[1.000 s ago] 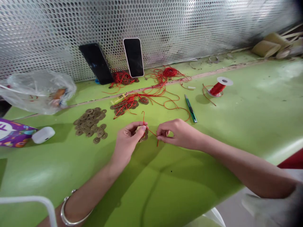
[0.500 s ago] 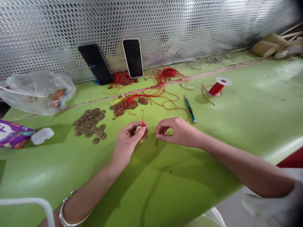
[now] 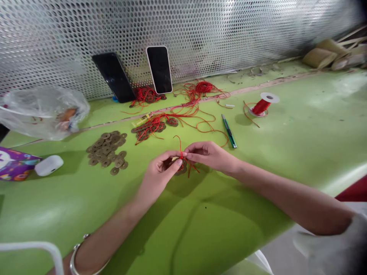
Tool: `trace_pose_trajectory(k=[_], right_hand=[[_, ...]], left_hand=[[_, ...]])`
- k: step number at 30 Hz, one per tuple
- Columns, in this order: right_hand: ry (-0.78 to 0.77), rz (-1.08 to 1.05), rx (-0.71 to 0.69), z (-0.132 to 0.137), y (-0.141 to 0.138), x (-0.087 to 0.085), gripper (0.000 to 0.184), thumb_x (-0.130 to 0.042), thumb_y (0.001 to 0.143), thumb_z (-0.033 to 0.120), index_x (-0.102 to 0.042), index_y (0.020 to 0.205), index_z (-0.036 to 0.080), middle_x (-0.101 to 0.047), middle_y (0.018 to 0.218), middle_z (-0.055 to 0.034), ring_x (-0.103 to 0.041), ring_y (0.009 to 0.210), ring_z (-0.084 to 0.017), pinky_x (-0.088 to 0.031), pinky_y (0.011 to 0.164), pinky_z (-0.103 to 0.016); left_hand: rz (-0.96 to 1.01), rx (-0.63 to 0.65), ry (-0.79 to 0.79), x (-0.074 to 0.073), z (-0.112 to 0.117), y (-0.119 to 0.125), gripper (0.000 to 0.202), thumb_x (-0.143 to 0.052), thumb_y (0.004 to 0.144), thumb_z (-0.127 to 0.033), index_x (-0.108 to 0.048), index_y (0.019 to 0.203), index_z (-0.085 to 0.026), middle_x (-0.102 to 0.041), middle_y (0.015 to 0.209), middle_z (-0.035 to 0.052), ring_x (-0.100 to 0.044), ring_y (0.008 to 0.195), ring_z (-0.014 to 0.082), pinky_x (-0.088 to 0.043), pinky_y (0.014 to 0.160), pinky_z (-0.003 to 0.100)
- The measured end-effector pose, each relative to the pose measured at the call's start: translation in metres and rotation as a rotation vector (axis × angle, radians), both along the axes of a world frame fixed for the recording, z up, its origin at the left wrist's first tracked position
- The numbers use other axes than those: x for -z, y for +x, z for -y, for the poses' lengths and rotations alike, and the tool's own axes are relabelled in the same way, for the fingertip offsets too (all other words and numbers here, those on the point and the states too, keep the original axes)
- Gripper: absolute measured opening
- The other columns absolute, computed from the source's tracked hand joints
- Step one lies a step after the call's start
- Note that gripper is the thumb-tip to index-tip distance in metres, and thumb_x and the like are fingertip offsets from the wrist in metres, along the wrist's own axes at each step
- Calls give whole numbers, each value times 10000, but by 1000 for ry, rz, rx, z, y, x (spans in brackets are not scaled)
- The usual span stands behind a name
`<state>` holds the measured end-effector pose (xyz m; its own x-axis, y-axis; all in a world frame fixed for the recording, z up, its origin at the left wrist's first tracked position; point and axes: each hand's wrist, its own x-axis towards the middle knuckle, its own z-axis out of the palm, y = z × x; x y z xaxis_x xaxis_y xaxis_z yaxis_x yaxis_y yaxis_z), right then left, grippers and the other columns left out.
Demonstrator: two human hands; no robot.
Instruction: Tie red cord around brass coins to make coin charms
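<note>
the left hand (image 3: 161, 169) clamps coins (image 3: 183, 169) and red cord (image 3: 180, 143) while the right hand (image 3: 210, 156) pinches that cord alongside.

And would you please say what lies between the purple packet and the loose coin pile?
The head view shows a white case there, nearer the packet.

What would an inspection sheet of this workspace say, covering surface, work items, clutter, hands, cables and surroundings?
Surface: green table, shiny, with a seam toward the back.
Work items: held coins and red cord; loose coin pile at left; upright spool at right; green cutter lying flat.
Clutter: black phone and white-edged phone, propped up; plastic bag; white case; purple package.
Left hand: pinches the held coins, partly hiding them.
Right hand: fingertips closed on the red cord, close beside the left fingertips.
Cables: nothing seen.
Surroundings: perforated metal screen behind; brown bundles far right.
</note>
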<state>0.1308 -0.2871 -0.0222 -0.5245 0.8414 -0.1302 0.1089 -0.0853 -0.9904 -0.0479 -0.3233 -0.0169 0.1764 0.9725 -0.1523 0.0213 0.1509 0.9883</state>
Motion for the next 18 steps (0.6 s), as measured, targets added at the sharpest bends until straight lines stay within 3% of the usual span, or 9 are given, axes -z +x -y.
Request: trace_pose_trajectory(k=[9, 18], right_hand=[[-16, -52, -44, 0, 1, 0, 188, -601, 784, 323, -578, 802, 137, -563, 716, -1, -482, 619, -87, -385, 587, -219], [-15, -79, -27, 0, 0, -2, 141, -592, 770, 280, -549, 781, 146, -514, 681, 19, -439, 598, -84, -349, 554, -215]], left_hand=[[-10, 22, 51, 7, -1, -1, 162, -676, 742, -283, -695, 884, -208, -687, 831, 15, -596, 730, 123, -506, 647, 219], [90, -16, 9, 7, -3, 0, 237, -700, 701, -235, -597, 910, -196, -634, 828, -4, -603, 757, 113, -537, 642, 212]])
